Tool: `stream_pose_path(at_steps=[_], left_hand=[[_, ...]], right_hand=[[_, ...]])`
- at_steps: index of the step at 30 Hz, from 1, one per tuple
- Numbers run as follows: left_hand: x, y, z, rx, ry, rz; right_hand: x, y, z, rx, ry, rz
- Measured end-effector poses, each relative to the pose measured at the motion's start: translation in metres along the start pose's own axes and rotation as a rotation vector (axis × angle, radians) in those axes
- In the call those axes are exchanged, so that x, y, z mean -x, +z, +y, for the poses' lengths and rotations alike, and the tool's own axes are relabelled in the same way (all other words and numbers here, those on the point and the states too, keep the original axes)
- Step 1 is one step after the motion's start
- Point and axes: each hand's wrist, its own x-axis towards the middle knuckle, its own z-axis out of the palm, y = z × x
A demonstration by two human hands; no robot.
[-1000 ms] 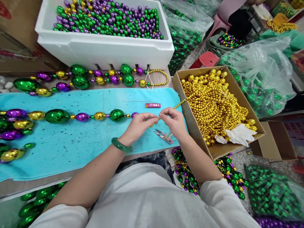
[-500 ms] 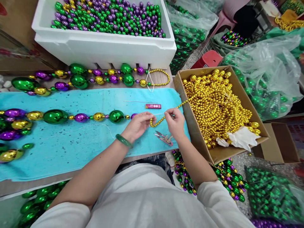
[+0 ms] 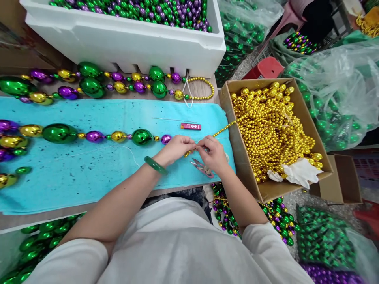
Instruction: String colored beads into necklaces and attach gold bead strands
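My left hand (image 3: 177,149), below a green bangle (image 3: 155,165), pinches the small gold bead strand (image 3: 224,129) near its end. Meeting it fingertip to fingertip, my right hand (image 3: 211,152) is closed in a pinch; what lies between its fingers is too small to make out. The gold strand runs behind the right hand to the cardboard box (image 3: 243,161). Left of my left hand, a string of large beads ends at a purple bead (image 3: 166,139). Small scissors (image 3: 201,167) lie under my hands; a red packet (image 3: 191,126) and a needle (image 3: 174,120) lie above them.
A white foam box (image 3: 127,43) of beads stands behind the blue cloth (image 3: 97,173). A finished-looking bead necklace (image 3: 159,89) lies between them. Gold beads (image 3: 266,130) fill the cardboard box at the right. Bags of green beads (image 3: 325,236) and a red stool (image 3: 269,67) surround the table.
My two hands have come together, the right one moving left to the left fingertips. The gold loop between them is now mostly hidden. The whole view has shifted slightly.
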Motion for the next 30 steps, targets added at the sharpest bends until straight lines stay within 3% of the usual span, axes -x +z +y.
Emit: stream_pose_path(at_steps=[6, 11, 18, 23, 26, 30], left_hand=[[-0.002, -0.009, -0.003, -0.197, -0.07, -0.162], [0.0, -0.008, -0.003, -0.184, -0.016, -0.131], [0.004, -0.01, -0.007, -0.098, 0.177, -0.112], [0.006, -0.012, -0.014, 0.039, 0.187, -0.156], [0.008, -0.012, -0.018, -0.054, 0.32, -0.078], [0.012, -0.01, -0.023, -0.392, 0.615, 0.138]], right_hand=[[-0.003, 0.004, 0.012, -0.282, 0.307, -0.092], [-0.008, 0.0, 0.011, -0.502, 0.452, -0.136], [-0.013, -0.006, 0.005, -0.606, 0.448, -0.192], [-0.014, -0.002, 0.004, -0.699, 0.404, -0.163], [-0.011, 0.005, 0.003, -0.75, 0.413, -0.115], [-0.006, 0.016, 0.003, -0.902, 0.495, -0.06]])
